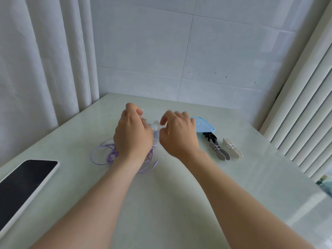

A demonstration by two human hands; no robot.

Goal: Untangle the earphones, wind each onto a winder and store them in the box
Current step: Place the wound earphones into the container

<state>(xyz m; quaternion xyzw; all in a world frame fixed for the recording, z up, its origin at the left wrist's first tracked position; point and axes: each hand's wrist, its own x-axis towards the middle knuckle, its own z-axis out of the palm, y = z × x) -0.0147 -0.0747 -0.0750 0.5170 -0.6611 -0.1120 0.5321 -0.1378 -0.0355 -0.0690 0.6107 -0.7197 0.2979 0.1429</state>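
glossy pale stone-look table (179, 203) in a corner: tiled wall (197, 51), pleated curtain (36, 69), slatted blind (305, 105). left hand (133, 137) and right hand (179, 137), fingers curled, pinch a blurred small pale object (156, 127). thin purple earphones (112, 151) lie looped under the left wrist, plug (155, 164) tip aimed far-right. rounded blue box (204, 125) behind right hand; flat winders (221, 150) alongside, long axes diagonal.

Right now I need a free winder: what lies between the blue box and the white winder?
A black winder and a grey winder, both lying on the table, as the head view shows.
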